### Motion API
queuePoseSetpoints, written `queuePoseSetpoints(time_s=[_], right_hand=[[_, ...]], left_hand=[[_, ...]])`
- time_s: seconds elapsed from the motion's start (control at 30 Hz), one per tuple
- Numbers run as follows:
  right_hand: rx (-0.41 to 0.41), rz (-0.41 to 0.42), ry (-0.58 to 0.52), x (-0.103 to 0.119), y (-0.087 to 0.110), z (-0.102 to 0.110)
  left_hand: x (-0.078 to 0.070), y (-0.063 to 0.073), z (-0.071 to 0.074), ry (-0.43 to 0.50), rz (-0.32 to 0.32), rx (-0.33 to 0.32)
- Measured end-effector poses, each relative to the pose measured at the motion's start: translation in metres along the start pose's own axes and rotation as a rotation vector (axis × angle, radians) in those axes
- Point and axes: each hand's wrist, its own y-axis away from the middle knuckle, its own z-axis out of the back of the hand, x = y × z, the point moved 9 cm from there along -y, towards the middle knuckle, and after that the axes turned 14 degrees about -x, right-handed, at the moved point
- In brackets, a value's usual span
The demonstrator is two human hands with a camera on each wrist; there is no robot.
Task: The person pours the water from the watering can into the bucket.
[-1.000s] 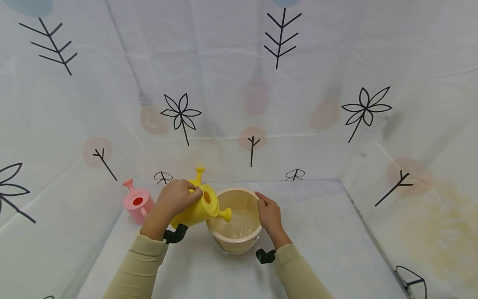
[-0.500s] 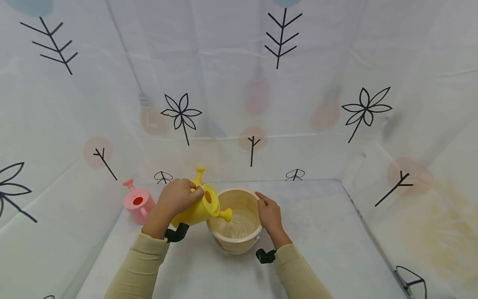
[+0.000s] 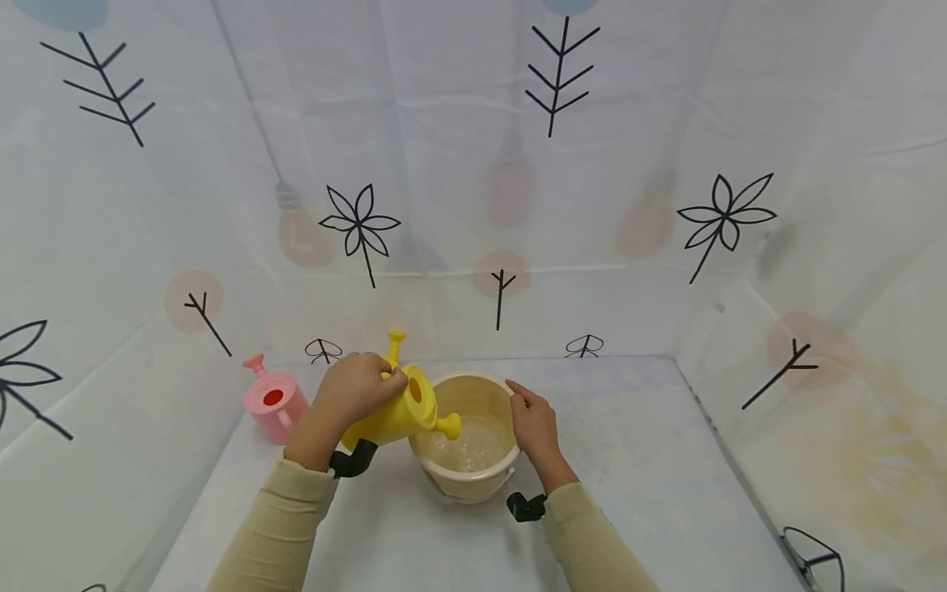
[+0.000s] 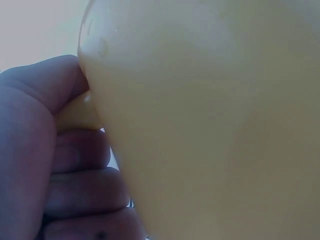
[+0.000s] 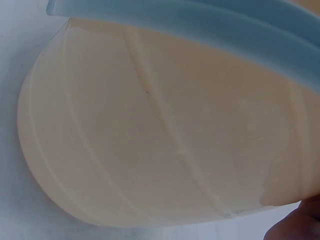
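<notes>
My left hand (image 3: 357, 388) grips the handle of a yellow watering can (image 3: 392, 418), its fingers curled round it in the left wrist view. The can (image 4: 200, 130) is tipped to the right, with its round sprinkler head over a cream bucket (image 3: 463, 487). Rippled water (image 3: 473, 444) covers the bucket's bottom. My right hand (image 3: 536, 426) holds the bucket's right rim, index finger stretched along it. In the right wrist view the bucket wall (image 5: 165, 130) fills most of the frame, with a bluish bail handle (image 5: 200, 25) across it and a fingertip at the lower right.
A pink watering can (image 3: 274, 403) stands at the left of the white table (image 3: 621, 493). Behind the left hand rises another yellow spout (image 3: 395, 345), its body mostly hidden. Patterned white cloth (image 3: 444, 123) encloses the table at the back and sides.
My left hand and the tipped can have shifted very slightly right and up. The ripples in the bucket differ. My right hand stays on the rim.
</notes>
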Motion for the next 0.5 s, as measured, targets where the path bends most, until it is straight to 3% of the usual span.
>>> queuePoseSetpoints(time_s=[0.5], right_hand=[[0.001, 0.008, 0.000, 0.0008, -0.0001, 0.0003]], left_hand=[[-0.0043, -0.0017, -0.0003, -0.004, -0.020, 0.000]])
